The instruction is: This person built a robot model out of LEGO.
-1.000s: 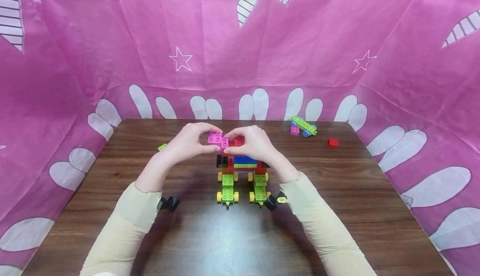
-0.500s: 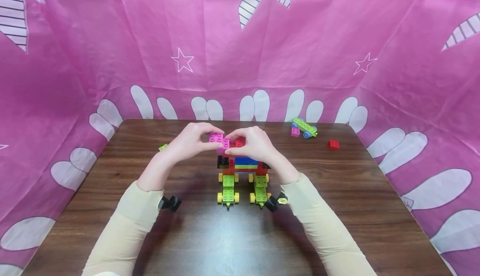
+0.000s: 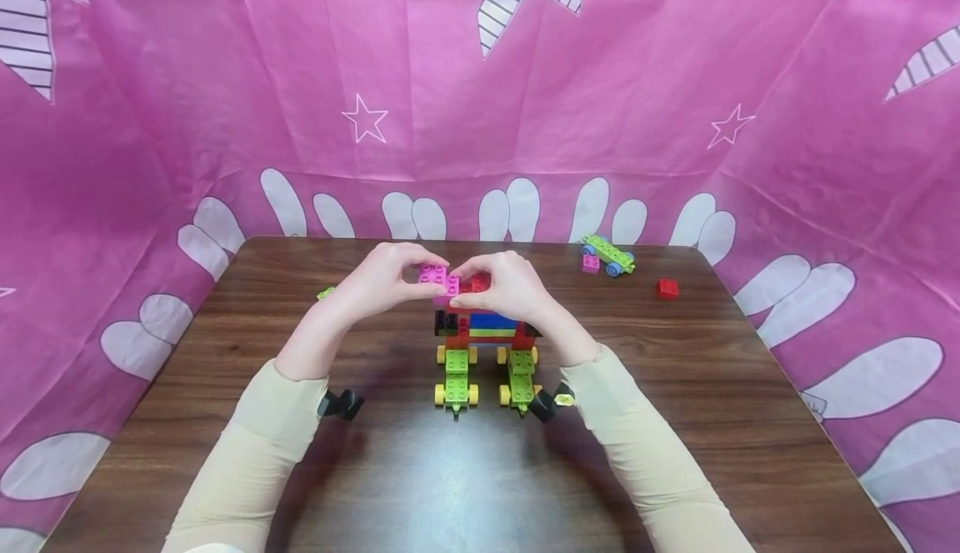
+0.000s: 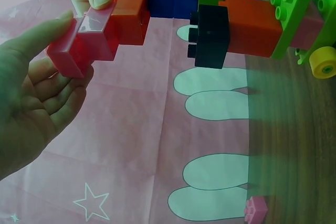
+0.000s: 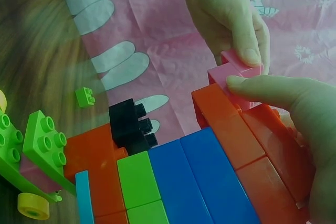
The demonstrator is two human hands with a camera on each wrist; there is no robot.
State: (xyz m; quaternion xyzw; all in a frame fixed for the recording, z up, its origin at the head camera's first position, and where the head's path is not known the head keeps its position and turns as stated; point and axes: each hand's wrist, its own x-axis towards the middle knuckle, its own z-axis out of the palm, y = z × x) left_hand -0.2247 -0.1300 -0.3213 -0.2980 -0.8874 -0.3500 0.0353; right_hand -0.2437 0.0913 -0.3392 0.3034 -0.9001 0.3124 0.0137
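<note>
My left hand (image 3: 386, 282) pinches a pink brick (image 3: 431, 274) between thumb and fingers. A second pink brick (image 3: 452, 286) sits right against it, and my right hand (image 3: 504, 288) grips this one, its thumb pressing the side in the right wrist view. Both bricks are at the left end of the top of a tall stacked build. Below them the build shows red bricks (image 5: 226, 124), blue bricks (image 5: 210, 177), a light green layer (image 5: 137, 182) and a black brick (image 5: 129, 124) sticking out at the side. It stands on green wheeled bases (image 3: 456, 378) with yellow wheels.
At the table's back right are a green car base (image 3: 609, 254) with blue wheels, a small pink brick (image 3: 591, 263) and a red brick (image 3: 667, 289). A small green brick (image 5: 85, 97) lies left, partly behind my left arm. Pink printed cloth (image 3: 450, 119) walls the table.
The pink bricks and both hands stay together at the build's top left with hardly any movement. The whole view shifts slightly.
</note>
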